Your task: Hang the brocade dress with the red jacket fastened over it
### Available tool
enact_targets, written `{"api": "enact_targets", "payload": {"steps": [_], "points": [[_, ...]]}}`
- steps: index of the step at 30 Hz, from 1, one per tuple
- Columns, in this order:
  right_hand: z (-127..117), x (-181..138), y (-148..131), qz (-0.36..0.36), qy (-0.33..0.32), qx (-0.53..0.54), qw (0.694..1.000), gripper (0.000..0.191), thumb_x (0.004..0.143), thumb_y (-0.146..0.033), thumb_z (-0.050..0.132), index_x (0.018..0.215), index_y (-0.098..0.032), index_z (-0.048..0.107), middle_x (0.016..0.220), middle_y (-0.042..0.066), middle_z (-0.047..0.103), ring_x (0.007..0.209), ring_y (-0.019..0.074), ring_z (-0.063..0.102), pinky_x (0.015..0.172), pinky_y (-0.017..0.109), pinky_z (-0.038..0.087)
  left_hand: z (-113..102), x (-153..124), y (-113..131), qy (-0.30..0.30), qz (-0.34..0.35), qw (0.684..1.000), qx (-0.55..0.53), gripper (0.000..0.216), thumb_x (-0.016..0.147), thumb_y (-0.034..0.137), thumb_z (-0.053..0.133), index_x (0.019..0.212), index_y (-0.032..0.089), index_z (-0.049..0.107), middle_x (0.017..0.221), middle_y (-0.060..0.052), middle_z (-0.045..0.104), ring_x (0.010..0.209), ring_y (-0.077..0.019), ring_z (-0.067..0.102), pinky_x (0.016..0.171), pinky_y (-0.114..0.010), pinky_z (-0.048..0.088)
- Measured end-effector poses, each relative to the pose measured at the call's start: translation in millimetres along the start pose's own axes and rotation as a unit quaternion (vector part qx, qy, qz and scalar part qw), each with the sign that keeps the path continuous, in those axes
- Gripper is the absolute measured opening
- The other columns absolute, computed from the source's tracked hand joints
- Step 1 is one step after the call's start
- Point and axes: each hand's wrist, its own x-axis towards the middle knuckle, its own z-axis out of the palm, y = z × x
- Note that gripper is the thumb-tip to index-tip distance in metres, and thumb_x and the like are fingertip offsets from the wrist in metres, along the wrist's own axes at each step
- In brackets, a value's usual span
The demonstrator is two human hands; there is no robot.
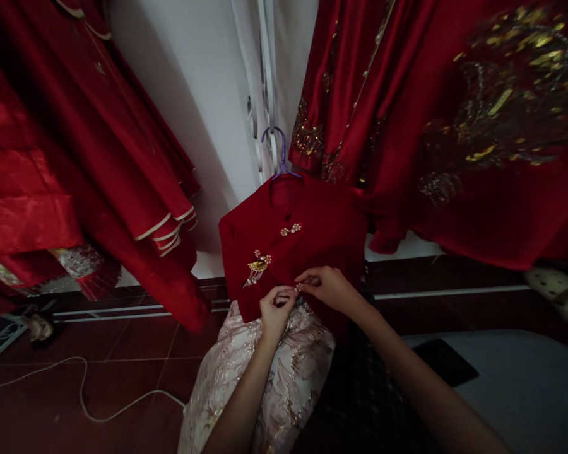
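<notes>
A red jacket (322, 221) hangs in front of me on a purple hanger (282, 151). My left hand (277, 309) and my right hand (329, 287) meet at its lower front opening. Both are closed in a pinch, fingertips nearly touching, around a small beaded clasp (298, 287) that the fingers partly cover. Higher on the front sits a pair of pearl-flower fasteners (291, 230). A gold fan-shaped brooch (257, 267) with hanging beads is pinned left of the opening. Pale patterned brocade cloth (265, 372) lies below the jacket, under my left forearm.
Red garments with pale piping (137, 157) hang at left; a red garment with gold sequins (511, 94) hangs at right. A white metal rail (142, 312) runs low along the wall. On the tiled floor lies a cable (82, 384). A dark flat object (445, 361) rests on a grey surface (515, 391).
</notes>
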Motion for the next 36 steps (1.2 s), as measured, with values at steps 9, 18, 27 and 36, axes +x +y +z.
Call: {"api": "enact_targets", "payload": {"steps": [9, 18, 27, 36], "points": [[13.1, 2.2, 5.6, -0.03, 0.033, -0.08, 0.996, 0.016, 0.076, -0.023, 0.058, 0.087, -0.021, 0.069, 0.084, 0.003, 0.068, 0.07, 0.0125, 0.063, 0.067, 0.022, 0.047, -3.0, 0.4, 4.8, -0.021, -0.021, 0.999, -0.031, 0.029, 0.064, 0.028, 0.072, 0.088, 0.013, 0.066, 0.084, -0.009, 0.069, 0.076, -0.0139, 0.065, 0.07, -0.024, 0.052], [14.0, 4.0, 10.3, -0.03, 0.011, -0.054, 0.998, 0.016, 0.075, -0.023, 0.058, 0.086, -0.02, 0.069, 0.085, 0.003, 0.068, 0.071, 0.0138, 0.063, 0.067, 0.023, 0.048, -3.1, 1.7, -0.3, -0.018, -0.013, 1.0, -0.012, 0.027, 0.066, 0.025, 0.068, 0.089, 0.011, 0.067, 0.082, -0.01, 0.069, 0.074, -0.0146, 0.064, 0.07, -0.028, 0.054], [19.2, 4.1, 13.2, -0.034, 0.02, -0.069, 0.997, 0.016, 0.076, -0.021, 0.055, 0.086, -0.019, 0.068, 0.086, 0.004, 0.066, 0.071, 0.0124, 0.062, 0.068, 0.022, 0.047, -3.8, 3.4, -3.2, -0.025, -0.04, 0.999, -0.01, 0.023, 0.067, 0.024, 0.067, 0.085, 0.011, 0.067, 0.082, -0.01, 0.069, 0.074, -0.0146, 0.064, 0.073, -0.029, 0.053], [-22.0, -6.0, 8.7, -0.043, -0.017, -0.031, 0.998, 0.035, 0.074, -0.033, 0.06, 0.107, -0.021, 0.06, 0.095, 0.005, 0.065, 0.068, 0.0118, 0.062, 0.064, 0.023, 0.048, -2.0, 0.1, 0.9, 0.017, -0.002, 0.999, -0.038, 0.023, 0.069, 0.013, 0.055, 0.09, 0.018, 0.048, 0.074, 0.002, 0.056, 0.06, -0.006, 0.056, 0.057, -0.017, 0.047]]}}
